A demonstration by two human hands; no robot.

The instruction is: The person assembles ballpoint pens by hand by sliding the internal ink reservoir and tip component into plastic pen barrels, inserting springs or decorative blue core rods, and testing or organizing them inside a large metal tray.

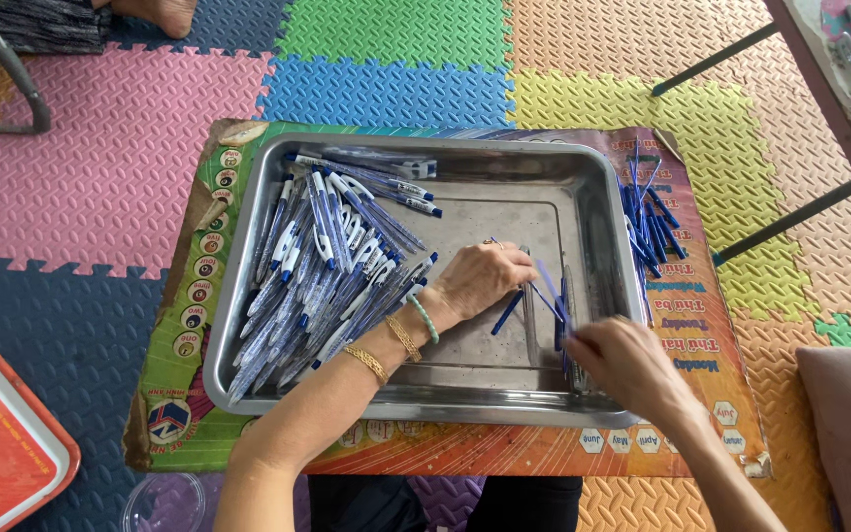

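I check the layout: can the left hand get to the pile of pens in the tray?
Probably yes. The left hand lies inside the tray, right beside the pens, and nothing stands between them.

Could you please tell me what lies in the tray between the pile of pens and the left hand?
Only bare tray floor separates pen pile from left hand, in the head view.

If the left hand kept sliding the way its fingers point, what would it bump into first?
Probably the loose blue pen parts just past the left hand, then the right hand; height above the tray is unclear.
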